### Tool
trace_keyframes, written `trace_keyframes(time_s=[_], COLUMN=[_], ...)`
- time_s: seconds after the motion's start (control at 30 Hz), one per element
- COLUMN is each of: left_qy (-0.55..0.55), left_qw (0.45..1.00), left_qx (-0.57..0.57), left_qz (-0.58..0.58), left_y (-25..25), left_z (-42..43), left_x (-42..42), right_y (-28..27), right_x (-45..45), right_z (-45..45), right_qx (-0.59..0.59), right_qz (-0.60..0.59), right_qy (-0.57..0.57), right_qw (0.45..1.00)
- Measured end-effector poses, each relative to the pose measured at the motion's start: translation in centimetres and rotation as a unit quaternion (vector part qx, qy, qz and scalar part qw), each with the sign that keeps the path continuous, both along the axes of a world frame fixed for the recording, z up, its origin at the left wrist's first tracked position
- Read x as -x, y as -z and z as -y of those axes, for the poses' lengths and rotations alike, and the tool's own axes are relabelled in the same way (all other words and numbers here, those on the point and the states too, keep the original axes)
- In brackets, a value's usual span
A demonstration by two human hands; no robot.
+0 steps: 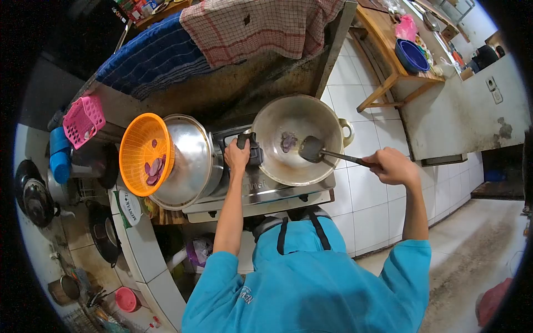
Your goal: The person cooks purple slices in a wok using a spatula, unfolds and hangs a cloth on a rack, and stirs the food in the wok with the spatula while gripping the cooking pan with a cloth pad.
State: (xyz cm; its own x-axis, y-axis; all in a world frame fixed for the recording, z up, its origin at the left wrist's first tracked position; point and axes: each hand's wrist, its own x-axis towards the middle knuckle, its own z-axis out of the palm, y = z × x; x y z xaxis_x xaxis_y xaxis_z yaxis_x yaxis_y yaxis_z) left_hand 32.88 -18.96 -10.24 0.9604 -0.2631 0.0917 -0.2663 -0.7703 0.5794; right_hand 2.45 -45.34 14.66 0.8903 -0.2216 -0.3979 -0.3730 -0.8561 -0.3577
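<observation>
My right hand (393, 165) is closed round the dark handle of a spatula (312, 149), whose broad blade rests inside a large metal wok (300, 105). A small clump of purple pieces (288, 141) lies on the wok's bottom, left of the blade. At the wok's left side, my left hand (237, 155) grips a dark pad (254, 149) over where a handle would be; the handle itself is hidden. The wok sits on a gas stove (261, 191). An orange plastic colander (145, 125) with several purple slices (153, 171) stands to the left.
A big lidded silver pot (186, 155) stands between colander and wok. Behind the stove is a partition with a blue towel (150, 55) and a checked cloth (244, 28). A pink basket (84, 119) is far left; a wooden table (383, 55) bears a blue basin (412, 55).
</observation>
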Motion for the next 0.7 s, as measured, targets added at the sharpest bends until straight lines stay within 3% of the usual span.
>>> trace_keyframes(time_s=[0.13, 0.23, 0.43, 0.53, 0.7], left_qy=[-0.008, 0.003, -0.003, -0.006, -0.01], left_qw=[1.0, 1.0, 1.0, 1.0, 1.0], left_qx=[-0.004, 0.0, 0.007, 0.015, 0.003], left_qz=[0.023, 0.005, 0.016, 0.022, 0.024], left_y=[0.1, -0.1, 0.0, -0.1, 0.3], left_z=[0.1, 0.0, 0.1, 0.2, 0.0], left_x=[0.0, -0.1, 0.0, 0.1, -0.1], right_y=[-1.0, 0.1, 0.1, -0.9, -0.7], right_x=[-0.2, 0.0, 0.0, -1.3, -0.9], right_z=[0.6, 1.3, 2.1, 1.2, 2.0], right_qx=[-0.063, 0.026, -0.054, 0.015, -0.049], right_qz=[0.022, -0.007, 0.035, -0.049, -0.025], right_qy=[0.051, -0.026, 0.005, -0.044, -0.008], right_qw=[0.996, 0.999, 0.998, 0.998, 0.998])
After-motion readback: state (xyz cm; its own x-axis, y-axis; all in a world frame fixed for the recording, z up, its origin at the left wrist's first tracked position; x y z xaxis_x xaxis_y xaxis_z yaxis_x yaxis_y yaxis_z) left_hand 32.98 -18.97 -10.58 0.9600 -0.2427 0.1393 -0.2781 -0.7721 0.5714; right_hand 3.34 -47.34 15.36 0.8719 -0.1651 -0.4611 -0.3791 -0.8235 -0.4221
